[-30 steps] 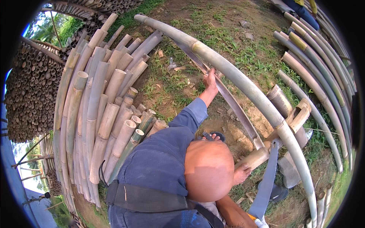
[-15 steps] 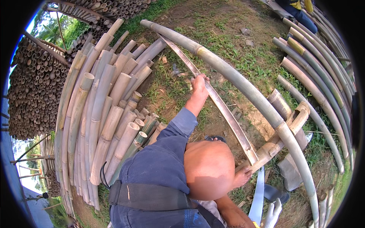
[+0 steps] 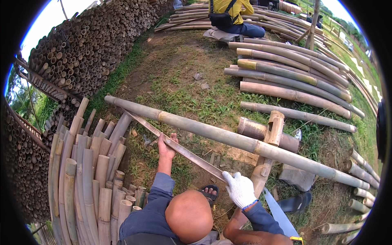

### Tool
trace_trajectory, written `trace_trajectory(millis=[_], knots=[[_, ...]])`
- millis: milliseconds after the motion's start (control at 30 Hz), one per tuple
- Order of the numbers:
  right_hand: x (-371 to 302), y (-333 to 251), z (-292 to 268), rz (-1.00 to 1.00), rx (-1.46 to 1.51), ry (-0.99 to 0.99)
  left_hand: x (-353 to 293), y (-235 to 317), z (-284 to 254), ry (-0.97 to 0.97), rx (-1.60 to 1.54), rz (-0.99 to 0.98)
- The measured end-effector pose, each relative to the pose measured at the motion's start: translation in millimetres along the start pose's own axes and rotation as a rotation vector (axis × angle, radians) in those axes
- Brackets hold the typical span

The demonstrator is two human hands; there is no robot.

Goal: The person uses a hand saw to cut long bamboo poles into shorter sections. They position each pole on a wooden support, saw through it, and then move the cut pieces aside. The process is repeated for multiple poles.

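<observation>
A long split bamboo strip (image 3: 196,159) slants from the bamboo stack at left down to my right hand. My bare left hand (image 3: 166,149) holds it partway along, thumb and fingers around its edges. White-gloved, my right hand (image 3: 240,191) is closed on the strip's near end. Just beyond the strip lies a long whole bamboo pole (image 3: 204,128), crossing over a shorter bamboo support (image 3: 261,173) at its right part. A handsaw (image 3: 281,216) with a pale blade and a yellow-edged handle rests beside my right forearm.
Cut bamboo poles (image 3: 87,183) are stacked at left, and more poles (image 3: 294,77) lie at far right. A stone block (image 3: 296,177) sits by the support. Beyond, a person in yellow (image 3: 224,10) sits. My knees and sandalled foot (image 3: 209,192) are close below the strip.
My gloved right hand has come up from the lower edge and now grips the strip's near end. My left hand still holds the strip. The head view has turned.
</observation>
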State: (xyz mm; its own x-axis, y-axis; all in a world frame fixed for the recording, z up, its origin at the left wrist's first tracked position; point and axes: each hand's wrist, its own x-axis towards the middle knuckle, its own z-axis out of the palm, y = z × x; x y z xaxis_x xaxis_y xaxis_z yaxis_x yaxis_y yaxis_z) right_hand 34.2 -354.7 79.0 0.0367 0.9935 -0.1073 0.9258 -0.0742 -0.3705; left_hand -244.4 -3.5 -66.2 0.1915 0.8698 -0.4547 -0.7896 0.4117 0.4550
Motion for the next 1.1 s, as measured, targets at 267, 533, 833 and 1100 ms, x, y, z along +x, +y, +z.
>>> trace_trajectory(millis=[267,533,833,1100], knots=[[-24,86,-16,-0.074,0.518,-0.383,-2,-10,15,0.368,0.189,0.221],[-38,80,-51,0.123,-0.076,0.218,-39,-22,48,0.355,0.349,0.404],[-22,90,-107,0.021,0.092,0.119,-27,-31,65,0.220,0.538,0.462],[-48,160,-146,0.062,0.146,0.098,-64,-85,105,-0.037,0.592,0.303]])
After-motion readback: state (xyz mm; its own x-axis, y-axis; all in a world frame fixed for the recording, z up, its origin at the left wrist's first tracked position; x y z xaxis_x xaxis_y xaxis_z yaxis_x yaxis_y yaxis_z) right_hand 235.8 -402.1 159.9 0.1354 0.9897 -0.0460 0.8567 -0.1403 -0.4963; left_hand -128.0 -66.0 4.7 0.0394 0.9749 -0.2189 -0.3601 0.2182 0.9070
